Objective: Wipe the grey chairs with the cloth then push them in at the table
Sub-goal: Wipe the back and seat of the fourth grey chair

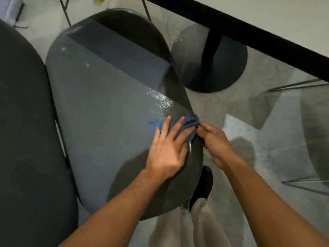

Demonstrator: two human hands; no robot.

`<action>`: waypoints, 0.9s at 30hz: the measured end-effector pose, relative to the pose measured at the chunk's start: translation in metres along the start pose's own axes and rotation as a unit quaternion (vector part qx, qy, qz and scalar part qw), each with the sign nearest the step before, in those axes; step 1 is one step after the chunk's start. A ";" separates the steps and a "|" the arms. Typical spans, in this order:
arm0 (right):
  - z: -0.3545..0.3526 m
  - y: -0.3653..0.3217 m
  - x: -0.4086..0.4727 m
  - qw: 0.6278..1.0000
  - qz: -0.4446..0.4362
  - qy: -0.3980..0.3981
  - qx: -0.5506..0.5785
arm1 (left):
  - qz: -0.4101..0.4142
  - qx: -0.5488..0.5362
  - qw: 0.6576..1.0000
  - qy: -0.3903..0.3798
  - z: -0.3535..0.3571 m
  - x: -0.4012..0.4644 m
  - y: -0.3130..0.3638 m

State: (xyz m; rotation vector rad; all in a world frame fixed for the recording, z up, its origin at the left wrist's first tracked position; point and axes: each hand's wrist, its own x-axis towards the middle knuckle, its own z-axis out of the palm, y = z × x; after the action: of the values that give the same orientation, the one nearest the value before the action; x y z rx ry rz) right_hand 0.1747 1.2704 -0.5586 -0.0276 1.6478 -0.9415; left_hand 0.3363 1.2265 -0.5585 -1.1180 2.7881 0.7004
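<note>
Wiping is under way: the left hand (166, 150) presses the blue cloth (187, 124) flat-fingered on the near grey chair (106, 104), the right hand (215, 141) seemingly pinching its edge. A wet patch (158, 98) shows; the second chair (23, 122) and pushing in at the worktop (267, 24) remain.

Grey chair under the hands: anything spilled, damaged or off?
Nothing damaged. A shiny wet-looking streak sits on the grey chair just beyond the blue cloth, probably wiping residue. The left hand presses the cloth flat; the right hand pinches its edge. A few pale specks remain farther up.
</note>
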 end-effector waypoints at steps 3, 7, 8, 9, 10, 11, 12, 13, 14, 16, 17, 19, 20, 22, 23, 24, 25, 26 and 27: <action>-0.006 0.012 -0.008 1.000 0.022 -0.007 0.016 | 0.054 0.018 0.998 -0.036 -0.002 -0.062 -0.020; -0.012 0.022 -0.013 0.999 0.026 -0.027 0.031 | 0.105 0.081 0.989 -0.071 -0.014 -0.059 -0.039; -0.012 0.024 -0.013 0.998 0.026 -0.031 0.038 | 0.136 0.088 0.984 -0.072 -0.014 -0.045 -0.039; -0.013 0.025 -0.012 0.998 0.021 -0.035 0.045 | 0.163 0.097 0.979 -0.070 -0.014 -0.028 -0.037; -0.013 0.026 -0.011 0.998 0.019 -0.037 0.053 | 0.173 0.106 0.977 -0.065 -0.015 -0.008 -0.036; -0.014 0.027 -0.009 0.997 0.020 -0.038 0.057 | 0.157 0.108 0.980 -0.051 -0.015 0.014 -0.036; -0.013 0.028 -0.008 0.997 0.022 -0.039 0.056 | 0.111 0.100 0.988 -0.033 -0.016 0.037 -0.034; -0.013 0.029 -0.008 0.997 0.025 -0.041 0.054 | 0.049 0.084 0.995 -0.017 -0.017 0.059 -0.032; -0.013 0.028 -0.009 0.997 0.027 -0.040 0.052 | -0.013 0.065 0.998 -0.003 -0.018 0.075 -0.027; -0.015 0.029 -0.009 0.997 0.037 -0.038 0.054 | -0.073 0.041 0.996 0.017 -0.014 0.089 -0.013; -0.015 0.029 -0.009 0.997 0.043 -0.038 0.055 | -0.071 0.035 0.997 0.024 -0.009 0.082 -0.006; -0.017 0.030 -0.011 0.996 0.052 -0.045 0.062 | -0.040 0.026 0.999 0.019 0.002 0.042 0.009; -0.016 0.028 -0.014 0.994 0.059 -0.044 0.075 | -0.017 0.025 0.999 0.013 0.007 0.011 0.017; -0.016 0.027 -0.015 0.993 0.066 -0.038 0.095 | 0.039 0.032 0.999 -0.014 0.014 -0.055 0.028; -0.016 0.026 -0.015 0.992 0.068 -0.039 0.100 | 0.070 0.041 0.996 -0.039 0.015 -0.081 0.030; -0.015 0.022 -0.017 0.991 0.070 -0.042 0.103 | 0.097 0.055 0.992 -0.061 0.013 -0.099 0.030; -0.014 0.018 -0.018 0.991 0.070 -0.045 0.102 | 0.113 0.070 0.989 -0.066 0.011 -0.107 0.026; -0.013 0.015 -0.019 0.992 0.068 -0.045 0.097 | 0.110 0.076 0.989 -0.061 0.010 -0.104 0.022; -0.012 0.014 -0.019 0.993 0.064 -0.042 0.090 | 0.086 0.069 0.993 -0.044 0.010 -0.093 0.020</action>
State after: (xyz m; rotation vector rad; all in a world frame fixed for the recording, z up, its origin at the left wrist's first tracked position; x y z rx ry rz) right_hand 0.1768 1.2957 -0.5516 0.1582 1.4647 -0.9736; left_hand 0.3909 1.3033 -0.5400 -0.8119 2.8294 0.5448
